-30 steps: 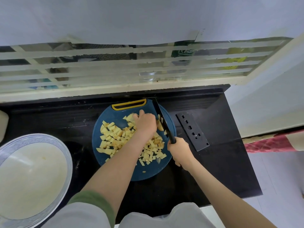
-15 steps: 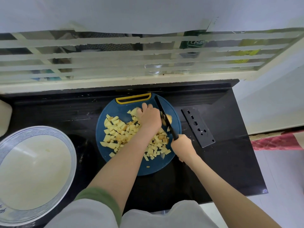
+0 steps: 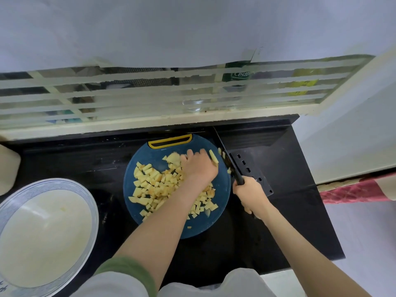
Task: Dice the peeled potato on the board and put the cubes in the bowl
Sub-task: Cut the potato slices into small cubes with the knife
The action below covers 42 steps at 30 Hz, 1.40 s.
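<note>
My right hand [image 3: 249, 190] is clamped round the handle of the knife [image 3: 230, 162], just off the board's [image 3: 201, 229] right edge. My left hand [image 3: 200, 168] lies knuckles-up on the far right part of the board, fingers bent down onto the potato. I cannot tell whether it pinches a piece or only presses.

Half a second ago the blade stood over the board, tight against my left fingers. Now it has swung out to the board's right rim, with a few bits stuck to it, and a cut strip [image 3: 213, 156] lies bare between the fingers and the blade. I judge that a stroke is just finished. That strip and some long pieces on the board's left side look as if they still want crosscuts.

The potato cubes [image 3: 154, 185] are heaped across the middle of the board. The bowl [image 3: 92, 202], well to the board's left, holds no cubes that I can see, only a faint yellow fleck, so the transfer has not begun.
</note>
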Motion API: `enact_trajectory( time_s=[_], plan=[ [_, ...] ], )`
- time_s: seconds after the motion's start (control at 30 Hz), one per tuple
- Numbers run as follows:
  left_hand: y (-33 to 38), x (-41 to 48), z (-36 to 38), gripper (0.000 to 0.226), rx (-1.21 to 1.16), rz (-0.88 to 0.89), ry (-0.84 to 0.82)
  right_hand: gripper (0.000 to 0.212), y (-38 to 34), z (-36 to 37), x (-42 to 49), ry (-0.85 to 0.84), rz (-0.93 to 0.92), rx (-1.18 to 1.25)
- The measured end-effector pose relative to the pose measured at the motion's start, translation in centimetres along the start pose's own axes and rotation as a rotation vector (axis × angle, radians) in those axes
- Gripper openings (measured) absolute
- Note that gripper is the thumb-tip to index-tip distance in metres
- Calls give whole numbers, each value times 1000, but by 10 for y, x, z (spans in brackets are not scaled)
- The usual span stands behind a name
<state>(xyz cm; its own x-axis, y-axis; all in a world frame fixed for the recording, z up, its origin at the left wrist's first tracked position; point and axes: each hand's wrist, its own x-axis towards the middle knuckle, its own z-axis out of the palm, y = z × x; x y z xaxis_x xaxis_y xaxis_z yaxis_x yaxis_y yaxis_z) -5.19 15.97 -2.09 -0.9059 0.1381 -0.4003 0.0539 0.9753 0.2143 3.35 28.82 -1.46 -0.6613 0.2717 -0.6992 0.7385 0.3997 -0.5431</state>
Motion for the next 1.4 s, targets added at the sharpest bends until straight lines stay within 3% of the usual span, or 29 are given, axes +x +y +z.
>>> enact_trajectory(
  time_s=[0.23, 0.5, 0.63, 0.83, 0.97, 1.03, 1.1, 1.2, 1.3, 1.4],
  plan=[
    [5, 11, 12, 80, 38, 81, -92, 13, 12, -11, 1, -44, 11, 38],
    [-1, 22, 17, 85, 96, 191, -72, 15, 14, -10, 6, -59, 42, 74],
    [-1, 28, 16, 74, 141, 247, -77, 13, 15, -10, 10, -62, 41, 77],
    [-5, 26, 12, 32, 191, 475, -76, 13, 15, -10, 13, -49, 28, 54],
    [-17, 31, 4, 42, 203, 599, -49, 14, 15, -9, 13, -43, 24, 53],
    [-21, 31, 3, 41, 120, 576, -41, 15, 17, -6, 12, -38, 23, 52],
    [-20, 27, 4, 35, -6, 441, -24, 15, 19, -3, 11, -37, 18, 45],
    [-17, 23, 11, 50, 41, 274, 26, 16, 21, 1, 7, -28, 19, 47],
    [-8, 19, 21, 66, 132, 287, 40, 15, 18, 3, 3, -34, 15, 56],
    [-3, 19, 25, 62, 118, 306, 83, 16, 15, 4, 2, -26, 8, 75]
  ],
)
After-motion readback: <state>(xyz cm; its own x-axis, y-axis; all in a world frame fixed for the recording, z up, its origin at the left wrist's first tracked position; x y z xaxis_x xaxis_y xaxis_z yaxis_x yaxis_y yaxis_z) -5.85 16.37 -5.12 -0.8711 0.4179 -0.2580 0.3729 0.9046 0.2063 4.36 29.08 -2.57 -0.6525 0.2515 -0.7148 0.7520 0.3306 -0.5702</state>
